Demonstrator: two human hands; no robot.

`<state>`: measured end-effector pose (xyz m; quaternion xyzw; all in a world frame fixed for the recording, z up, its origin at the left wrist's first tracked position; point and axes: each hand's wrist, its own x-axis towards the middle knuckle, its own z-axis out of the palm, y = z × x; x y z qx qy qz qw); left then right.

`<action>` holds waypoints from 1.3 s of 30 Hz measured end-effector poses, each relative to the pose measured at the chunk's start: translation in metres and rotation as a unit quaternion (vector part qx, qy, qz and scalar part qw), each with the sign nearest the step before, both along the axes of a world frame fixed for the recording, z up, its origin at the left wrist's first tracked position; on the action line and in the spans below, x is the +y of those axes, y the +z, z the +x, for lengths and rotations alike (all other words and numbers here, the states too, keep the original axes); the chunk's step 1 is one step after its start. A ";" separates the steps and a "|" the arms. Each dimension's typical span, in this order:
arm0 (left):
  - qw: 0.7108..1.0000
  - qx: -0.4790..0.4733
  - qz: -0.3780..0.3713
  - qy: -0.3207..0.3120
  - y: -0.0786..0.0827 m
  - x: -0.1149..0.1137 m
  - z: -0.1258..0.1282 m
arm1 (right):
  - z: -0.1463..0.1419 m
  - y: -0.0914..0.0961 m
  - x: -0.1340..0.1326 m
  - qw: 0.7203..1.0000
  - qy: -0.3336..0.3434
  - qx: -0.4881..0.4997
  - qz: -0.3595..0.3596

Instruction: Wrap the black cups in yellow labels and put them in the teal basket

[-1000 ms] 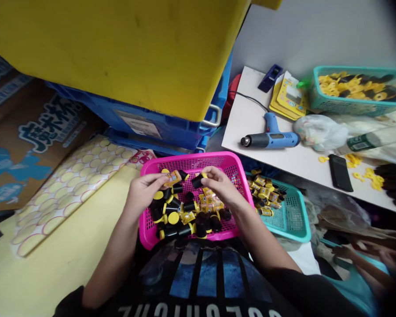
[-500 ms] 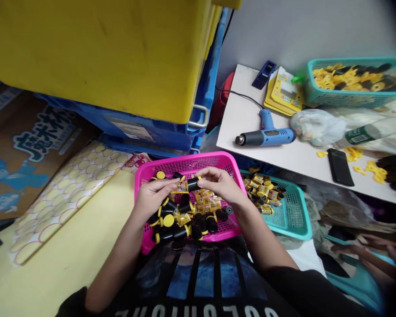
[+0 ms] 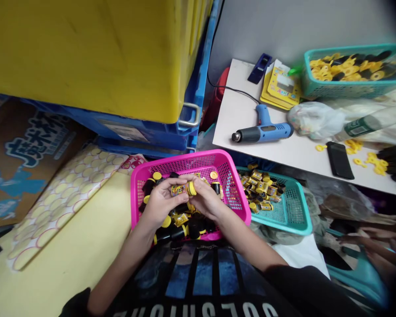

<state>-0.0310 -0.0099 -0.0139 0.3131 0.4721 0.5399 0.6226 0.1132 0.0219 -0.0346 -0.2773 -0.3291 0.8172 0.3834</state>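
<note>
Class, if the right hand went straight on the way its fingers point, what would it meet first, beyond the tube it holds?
Most likely the left hand: the right hand points toward it across the tube. Fingertip depth is hard to judge.

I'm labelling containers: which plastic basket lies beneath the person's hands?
The pink rectangular plastic basket; the nearer turquoise plastic basket and farther turquoise plastic basket sit off to its right.

A small cylindrical canister (image 3: pixel 179 190), wrapped in a colorful printed label, lies sideways between left hand (image 3: pixel 161 202) and right hand (image 3: pixel 207 199), yellow cap (image 3: pixel 192 189) on.
</note>
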 end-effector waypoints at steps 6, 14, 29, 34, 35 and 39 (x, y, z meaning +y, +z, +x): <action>1.000 0.023 0.012 0.017 -0.001 0.000 0.007 | -0.006 -0.007 -0.001 0.999 -0.022 0.023 0.000; 0.991 0.133 0.027 0.008 0.002 -0.006 0.005 | 0.000 -0.017 0.000 0.999 -0.020 -0.023 0.040; 0.897 0.414 0.107 -0.113 0.009 0.018 -0.013 | 0.154 0.046 0.000 0.558 -0.224 -0.722 0.342; 0.843 0.514 0.079 -0.137 -0.006 0.018 -0.035 | 0.103 0.019 0.012 0.633 0.006 -0.679 0.372; 0.839 0.516 0.080 -0.155 -0.007 0.017 -0.035 | 0.081 0.012 0.016 0.639 0.086 -0.673 0.362; 0.839 0.513 0.083 -0.163 -0.006 0.014 -0.032 | 0.014 -0.015 0.033 0.573 0.198 -0.728 0.320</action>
